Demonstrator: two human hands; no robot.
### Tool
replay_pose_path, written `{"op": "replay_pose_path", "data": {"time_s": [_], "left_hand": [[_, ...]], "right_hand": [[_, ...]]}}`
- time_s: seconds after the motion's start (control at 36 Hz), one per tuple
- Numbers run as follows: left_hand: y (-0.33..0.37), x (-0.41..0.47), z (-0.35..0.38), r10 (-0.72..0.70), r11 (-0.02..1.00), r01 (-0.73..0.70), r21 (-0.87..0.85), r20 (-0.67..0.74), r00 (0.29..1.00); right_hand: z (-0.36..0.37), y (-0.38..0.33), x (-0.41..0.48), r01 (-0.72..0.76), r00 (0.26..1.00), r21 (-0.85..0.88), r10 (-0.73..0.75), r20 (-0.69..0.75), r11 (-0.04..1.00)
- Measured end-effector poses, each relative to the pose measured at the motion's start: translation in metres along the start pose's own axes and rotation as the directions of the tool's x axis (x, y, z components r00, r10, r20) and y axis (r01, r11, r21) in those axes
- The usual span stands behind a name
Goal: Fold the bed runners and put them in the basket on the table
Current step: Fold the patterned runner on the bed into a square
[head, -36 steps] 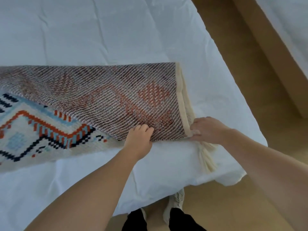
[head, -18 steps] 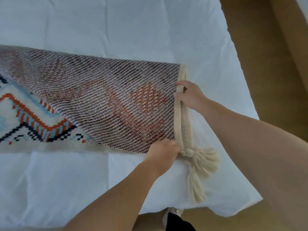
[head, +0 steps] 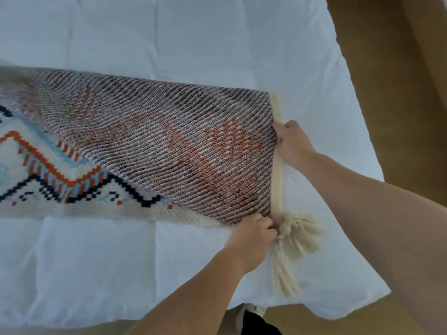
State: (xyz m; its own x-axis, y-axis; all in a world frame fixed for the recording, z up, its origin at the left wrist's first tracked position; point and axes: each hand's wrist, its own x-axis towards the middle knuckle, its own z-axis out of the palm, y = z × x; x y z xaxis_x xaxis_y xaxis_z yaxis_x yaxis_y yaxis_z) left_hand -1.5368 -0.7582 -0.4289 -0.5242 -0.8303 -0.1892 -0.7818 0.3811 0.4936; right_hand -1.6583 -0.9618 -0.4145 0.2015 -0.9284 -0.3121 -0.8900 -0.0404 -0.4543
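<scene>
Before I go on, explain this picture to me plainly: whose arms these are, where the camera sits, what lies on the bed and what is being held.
There is no machine here. A person wears a camera on the head, looking down at their own bare arms. A white bed fills the view, with brown floor on the right. Across the bed lies a woven bed runner, one end folded over so its dull back shows. The left hand pinches the near corner beside the cream tassels. The right hand grips the cream end edge further up. No basket is in view.
</scene>
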Motion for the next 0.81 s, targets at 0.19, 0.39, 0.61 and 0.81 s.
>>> {"op": "replay_pose_path", "data": {"time_s": [0.19,0.39,0.61,0.81], "left_hand": [[-0.016,-0.036,-0.038,-0.05,0.998,0.05,-0.032,0.005,0.999],[-0.068,-0.11,-0.119,-0.274,0.961,0.275,0.014,-0.058,0.96],[-0.15,-0.252,-0.207,-0.408,0.908,0.415,0.05,-0.113,0.906],[-0.211,-0.398,-0.273,-0.503,0.852,0.519,0.069,-0.167,0.848]], "right_hand": [[-0.012,-0.034,-0.024,0.051,0.997,-0.332,-0.065,-0.03,0.942],[-0.007,-0.144,-0.057,0.129,0.992,-0.369,-0.115,0.059,0.92],[0.037,-0.308,-0.095,0.213,0.977,-0.274,-0.205,0.059,0.938],[0.077,-0.437,-0.149,0.249,0.968,-0.196,-0.248,0.032,0.948]]}}
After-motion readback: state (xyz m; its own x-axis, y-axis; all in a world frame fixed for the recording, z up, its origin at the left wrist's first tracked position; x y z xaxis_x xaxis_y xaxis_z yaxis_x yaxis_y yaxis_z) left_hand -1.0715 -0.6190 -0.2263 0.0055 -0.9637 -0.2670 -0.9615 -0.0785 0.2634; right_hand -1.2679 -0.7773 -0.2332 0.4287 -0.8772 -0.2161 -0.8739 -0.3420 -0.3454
